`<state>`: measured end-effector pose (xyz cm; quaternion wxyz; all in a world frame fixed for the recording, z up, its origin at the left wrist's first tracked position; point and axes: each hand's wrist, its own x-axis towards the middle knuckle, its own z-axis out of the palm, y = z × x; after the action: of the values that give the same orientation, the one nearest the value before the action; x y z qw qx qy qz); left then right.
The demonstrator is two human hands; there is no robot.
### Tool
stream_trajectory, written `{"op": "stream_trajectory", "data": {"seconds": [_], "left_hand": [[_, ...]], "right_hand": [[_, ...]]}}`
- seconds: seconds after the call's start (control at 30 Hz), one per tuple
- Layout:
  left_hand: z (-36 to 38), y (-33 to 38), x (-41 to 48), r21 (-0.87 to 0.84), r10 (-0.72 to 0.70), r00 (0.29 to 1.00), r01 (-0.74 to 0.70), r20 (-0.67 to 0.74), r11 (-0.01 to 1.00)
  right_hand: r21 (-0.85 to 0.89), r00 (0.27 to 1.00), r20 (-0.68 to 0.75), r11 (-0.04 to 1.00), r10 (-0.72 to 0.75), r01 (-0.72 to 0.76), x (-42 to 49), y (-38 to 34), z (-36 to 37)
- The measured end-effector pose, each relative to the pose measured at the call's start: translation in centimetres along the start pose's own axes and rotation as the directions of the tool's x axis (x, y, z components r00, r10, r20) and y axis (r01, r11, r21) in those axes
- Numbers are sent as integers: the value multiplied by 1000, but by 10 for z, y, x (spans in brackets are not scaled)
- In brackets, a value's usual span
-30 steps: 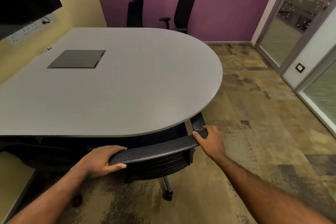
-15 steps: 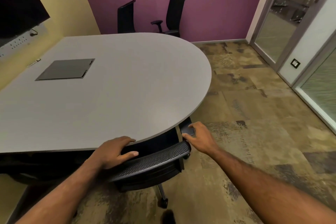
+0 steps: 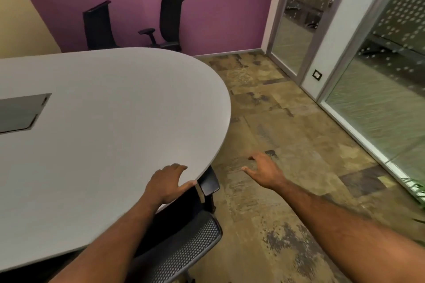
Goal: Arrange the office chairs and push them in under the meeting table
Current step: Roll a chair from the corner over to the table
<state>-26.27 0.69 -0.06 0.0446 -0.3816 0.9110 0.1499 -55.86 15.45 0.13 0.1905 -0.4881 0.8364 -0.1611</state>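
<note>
A grey meeting table (image 3: 110, 122) with a rounded end fills the left of the head view. Below me a black mesh-backed office chair (image 3: 184, 253) stands tucked against the table's near edge, its armrest (image 3: 208, 182) poking out under the rim. My left hand (image 3: 166, 182) hovers over the table edge just above that armrest, fingers apart and holding nothing. My right hand (image 3: 264, 170) is out over the carpet to the right of the chair, open and empty. Two more black office chairs, one on the left (image 3: 97, 25) and one on the right (image 3: 170, 20), stand behind the table at the purple wall.
A dark cable hatch (image 3: 20, 111) is set into the tabletop at the left. Patterned brown carpet (image 3: 287, 145) spreads right of the table. A glass door (image 3: 296, 23) and frosted glass partition (image 3: 379, 89) line the right side. Green plant leaves (image 3: 417, 187) show at the right edge.
Both hands have let go of the near chair's backrest and lifted away. My view has swung right and forward, and the chair now sits lower in the frame, close under the table.
</note>
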Motion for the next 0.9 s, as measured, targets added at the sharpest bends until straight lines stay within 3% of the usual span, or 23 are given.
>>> {"op": "stream_trajectory", "data": {"seconds": [0.37, 0.9], "left_hand": [[20, 59, 134, -54, -45, 999, 45, 4, 998], [2, 171, 340, -57, -133, 991, 131, -28, 990]], "right_hand": [[-45, 996, 40, 996, 79, -77, 67, 89, -29], [1, 997, 74, 1000, 19, -19, 265, 230, -126]]}}
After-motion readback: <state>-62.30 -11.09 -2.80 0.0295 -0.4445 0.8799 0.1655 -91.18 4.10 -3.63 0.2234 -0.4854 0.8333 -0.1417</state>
